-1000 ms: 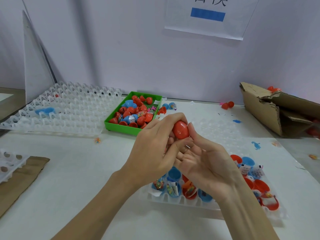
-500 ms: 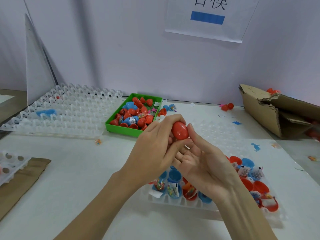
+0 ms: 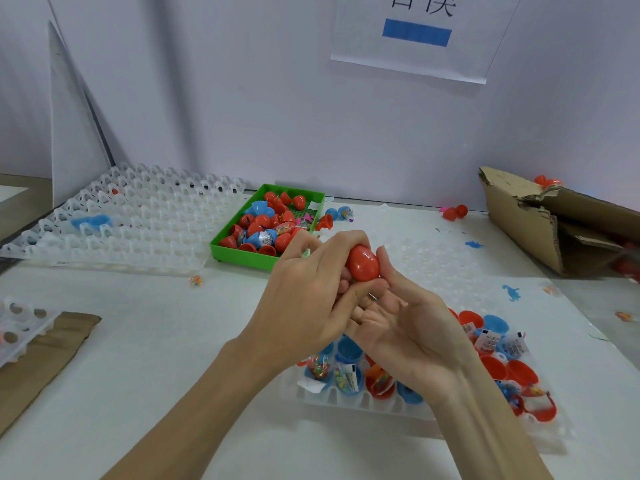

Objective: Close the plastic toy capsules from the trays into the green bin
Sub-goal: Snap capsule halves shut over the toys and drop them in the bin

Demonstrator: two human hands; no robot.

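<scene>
Centre of the frame: left hand (image 3: pixel 304 306) and right hand (image 3: pixel 405 327) joined around one red capsule (image 3: pixel 362 263). Left fingers curled over the capsule's top and left side, thumb under it; right palm turned up, fingers curled against the capsule's right side and base. Capsule halves look joined, with a faint seam line across the shell.

Below the hands, lower centre to lower right: clear tray (image 3: pixel 363 403) on the white table (image 3: pixel 138 341), holding open red and blue halves (image 3: pixel 346 351) and small toy packets (image 3: pixel 348 379). Partly hidden by the wrists.

Above and left of the hands, middle of the frame: green bin (image 3: pixel 242 256), heaped with red and blue capsules (image 3: pixel 263 223).

Left of the bin: large clear tray (image 3: pixel 145 209), nearly bare, one blue piece (image 3: pixel 91 221) in it. Far left edge: corner of another clear tray (image 3: pixel 20 320) on brown cardboard (image 3: pixel 41 362).

Right edge, mid-height: torn cardboard box (image 3: pixel 526 216). Loose red capsules (image 3: pixel 455 212) near it by the wall. Top centre: white paper sign (image 3: pixel 419 36) with a blue bar.
</scene>
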